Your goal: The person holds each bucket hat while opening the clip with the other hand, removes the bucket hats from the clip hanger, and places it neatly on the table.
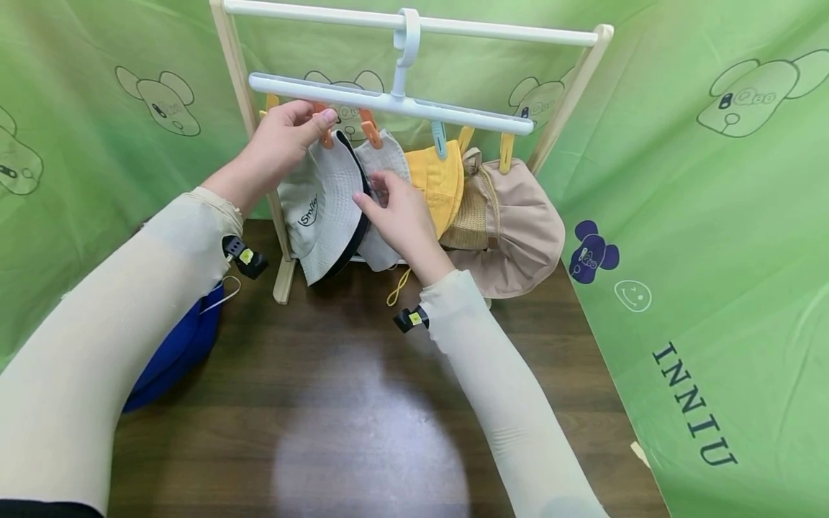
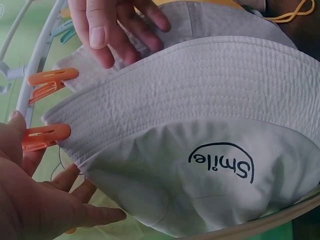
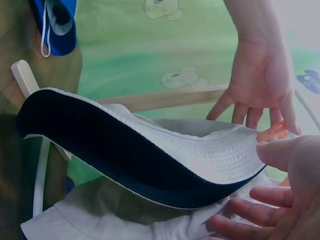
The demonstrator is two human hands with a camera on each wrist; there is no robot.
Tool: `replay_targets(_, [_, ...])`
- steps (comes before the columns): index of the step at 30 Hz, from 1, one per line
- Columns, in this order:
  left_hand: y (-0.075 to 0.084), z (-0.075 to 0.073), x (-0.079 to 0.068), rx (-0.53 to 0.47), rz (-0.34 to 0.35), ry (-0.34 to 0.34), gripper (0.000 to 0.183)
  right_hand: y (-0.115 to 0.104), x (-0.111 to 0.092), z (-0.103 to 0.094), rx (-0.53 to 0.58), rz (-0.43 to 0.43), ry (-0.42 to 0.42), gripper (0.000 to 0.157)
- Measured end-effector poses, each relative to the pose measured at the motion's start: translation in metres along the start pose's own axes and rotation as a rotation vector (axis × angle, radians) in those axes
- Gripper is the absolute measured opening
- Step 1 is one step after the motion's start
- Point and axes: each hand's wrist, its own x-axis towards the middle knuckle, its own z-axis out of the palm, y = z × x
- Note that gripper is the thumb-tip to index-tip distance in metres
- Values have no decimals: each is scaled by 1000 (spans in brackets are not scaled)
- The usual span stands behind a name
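My left hand [image 1: 285,137] pinches an orange clothespin [image 2: 47,134] between thumb and fingers, near the left part of the white hanger bar [image 1: 388,104]. That clothespin grips the brim of a pale bucket hat [image 2: 210,170] with "Smile" lettering and a dark underside [image 3: 110,145]. My right hand [image 1: 404,216] is beside this brim, fingers spread and slightly bent, thumb close to the brim edge; whether it touches cannot be told. Behind it hangs a light grey hat [image 2: 225,22] from a second orange clothespin [image 1: 370,129].
Further right hang a yellow hat [image 1: 434,180], a woven straw piece [image 1: 468,219] and a beige hat [image 1: 524,223]. A blue item [image 1: 181,352] lies at left on the wooden floor [image 1: 337,432]. A wood-and-white rack [image 1: 602,43] supports the hanger, with green printed cloth [image 1: 712,252] around.
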Motion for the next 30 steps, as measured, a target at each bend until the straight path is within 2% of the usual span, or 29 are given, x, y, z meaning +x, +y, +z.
replay_targets(17, [0,-4,1,51,21,-17,36,-11,17,2,-97,33,-30,61])
replay_targets(30, [-1,-8,1,45,13,-18,37,-20,25,7,-257,-10,-56,42])
